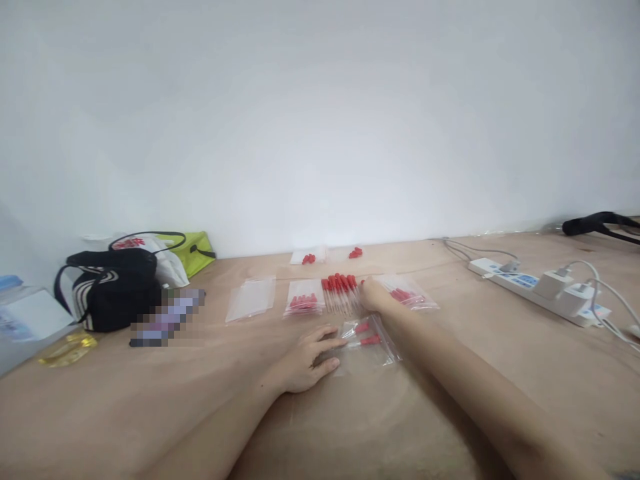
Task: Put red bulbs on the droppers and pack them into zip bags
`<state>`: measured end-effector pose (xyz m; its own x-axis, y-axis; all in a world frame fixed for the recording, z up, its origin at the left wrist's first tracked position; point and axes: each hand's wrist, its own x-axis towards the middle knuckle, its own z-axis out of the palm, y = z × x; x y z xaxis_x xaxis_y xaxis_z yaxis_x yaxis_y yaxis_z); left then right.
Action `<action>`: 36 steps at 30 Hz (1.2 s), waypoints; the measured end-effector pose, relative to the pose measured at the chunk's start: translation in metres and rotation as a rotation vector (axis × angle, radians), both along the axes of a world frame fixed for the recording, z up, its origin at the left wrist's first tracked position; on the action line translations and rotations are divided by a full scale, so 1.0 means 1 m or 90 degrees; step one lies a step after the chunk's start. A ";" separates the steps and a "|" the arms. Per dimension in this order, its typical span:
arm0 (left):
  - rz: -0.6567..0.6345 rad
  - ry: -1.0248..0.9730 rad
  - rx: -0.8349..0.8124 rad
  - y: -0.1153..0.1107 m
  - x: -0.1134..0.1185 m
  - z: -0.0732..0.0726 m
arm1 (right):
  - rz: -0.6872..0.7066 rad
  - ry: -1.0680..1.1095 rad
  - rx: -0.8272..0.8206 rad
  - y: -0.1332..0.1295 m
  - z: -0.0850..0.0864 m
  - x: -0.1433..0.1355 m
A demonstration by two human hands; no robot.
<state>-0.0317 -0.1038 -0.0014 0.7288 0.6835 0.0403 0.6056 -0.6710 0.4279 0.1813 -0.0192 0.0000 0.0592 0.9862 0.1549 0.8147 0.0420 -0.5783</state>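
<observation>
My left hand (310, 360) lies on the table with fingers apart, its fingertips at the left edge of a clear zip bag (385, 360). Two red-ended pieces (370, 340) are inside that bag. Farther off, my right hand (374, 294) is at the right end of a row of thin sticks with red ends (340, 283). Its fingers look drawn together by a red end, but what they hold is mostly hidden. Filled bags of red-ended sticks flank the row, one stack (303, 300) on the left and another (407, 295) on the right.
Flat clear bags (251, 299) lie at left. Small red pieces (309, 259) sit near the wall. A phone-like object (170, 319), a black bag (117, 287), a green bag (200, 253) and yellow tape (67, 349) are leftward. A power strip (535, 290) with cables is at right.
</observation>
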 end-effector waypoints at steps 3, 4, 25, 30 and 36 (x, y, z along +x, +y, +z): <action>-0.001 -0.002 -0.001 0.000 0.000 0.000 | -0.036 0.020 0.030 -0.009 0.003 0.015; -0.001 -0.002 -0.003 0.000 0.000 0.000 | -0.046 0.040 0.048 -0.015 0.002 0.022; 0.009 -0.006 -0.006 0.000 0.002 0.002 | -0.051 0.733 0.017 -0.089 -0.019 0.030; 0.008 0.000 -0.006 -0.001 0.002 0.004 | 0.040 0.607 -0.069 -0.092 -0.020 0.031; -0.003 -0.011 0.004 0.002 0.000 -0.001 | 0.086 0.536 -0.078 -0.091 -0.024 0.035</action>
